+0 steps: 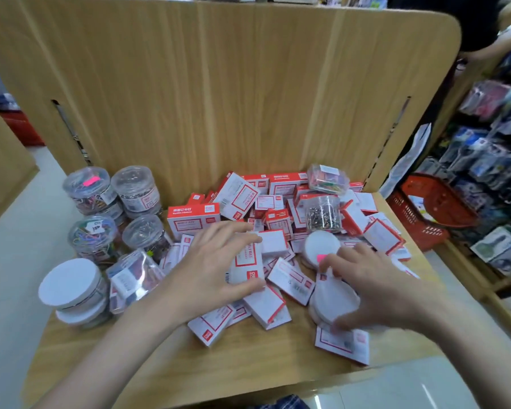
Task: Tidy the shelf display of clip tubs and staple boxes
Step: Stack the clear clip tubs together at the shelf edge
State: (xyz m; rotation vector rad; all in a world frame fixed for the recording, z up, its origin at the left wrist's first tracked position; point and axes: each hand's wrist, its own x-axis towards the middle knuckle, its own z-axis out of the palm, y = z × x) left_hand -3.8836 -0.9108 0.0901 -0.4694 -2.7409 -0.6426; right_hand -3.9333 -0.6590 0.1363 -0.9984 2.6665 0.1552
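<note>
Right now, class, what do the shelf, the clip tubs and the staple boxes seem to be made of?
Shelf: wood or wood-look laminate, matte; pale grain lines show.
Clip tubs: clear glossy plastic, probably; the clips show through the walls.
Staple boxes: thin printed cardboard, red and white, with sharp folded edges.

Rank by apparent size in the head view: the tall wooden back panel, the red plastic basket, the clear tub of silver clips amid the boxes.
Largest to smallest:
1. Wooden back panel
2. Red plastic basket
3. Clear tub of silver clips
</note>
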